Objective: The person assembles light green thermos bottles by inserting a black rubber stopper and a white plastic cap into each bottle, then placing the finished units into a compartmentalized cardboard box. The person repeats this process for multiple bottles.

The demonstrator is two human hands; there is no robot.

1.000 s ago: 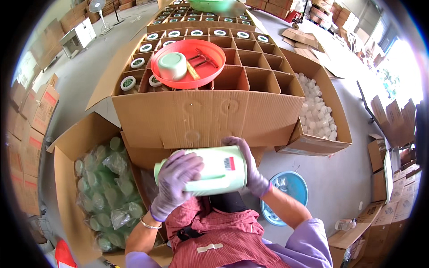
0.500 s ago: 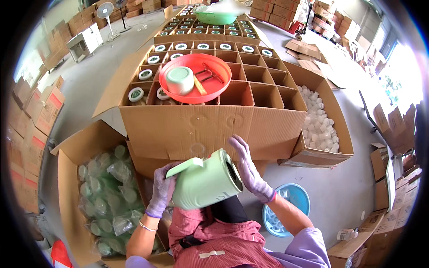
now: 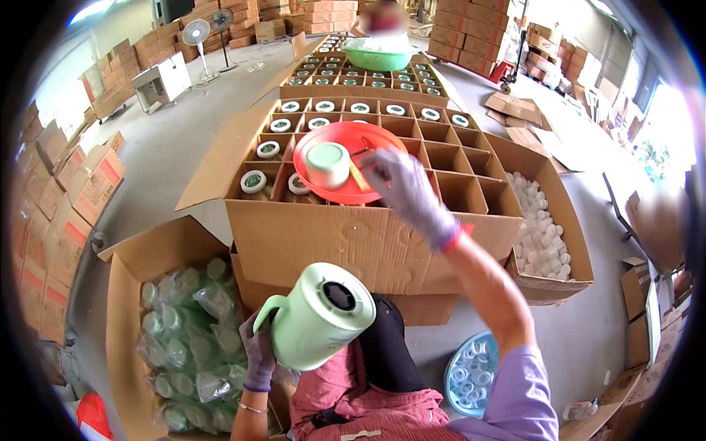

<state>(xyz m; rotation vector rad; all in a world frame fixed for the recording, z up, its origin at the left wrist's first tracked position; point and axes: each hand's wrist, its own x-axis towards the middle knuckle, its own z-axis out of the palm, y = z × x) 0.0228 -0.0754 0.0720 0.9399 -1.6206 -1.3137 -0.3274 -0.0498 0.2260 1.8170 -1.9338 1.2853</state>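
Observation:
My left hand (image 3: pixel 259 351) grips the handle of a pale green jug (image 3: pixel 312 331), which is tilted above my lap. The jug's pale round end, with a dark circle at its centre, faces up and to the right. My right hand (image 3: pixel 412 192) reaches over the red round tray (image 3: pixel 312 186), its gloved fingers bent together beside a red T-handled tool (image 3: pixel 365 142) and a yellow-handled tool (image 3: pixel 359 178). Whatever lies between those fingertips is hidden. A pale green round cup-like piece (image 3: pixel 327 165) sits in the tray. Both hands wear light purple-grey gloves.
The tray rests on a divided carton (image 3: pixel 316 242) holding several white-rimmed jars. An open box (image 3: pixel 121 309) of wrapped green pieces stands left. White caps (image 3: pixel 540 228) fill a box at right; a blue basin (image 3: pixel 450 375) of clear pieces is on the floor. Beyond is a green basin (image 3: pixel 379 55).
My right hand has left the jug's side and moved up to the tray's tools. The jug has turned in my left hand, its dark-centred end now facing more upward. The view has shifted.

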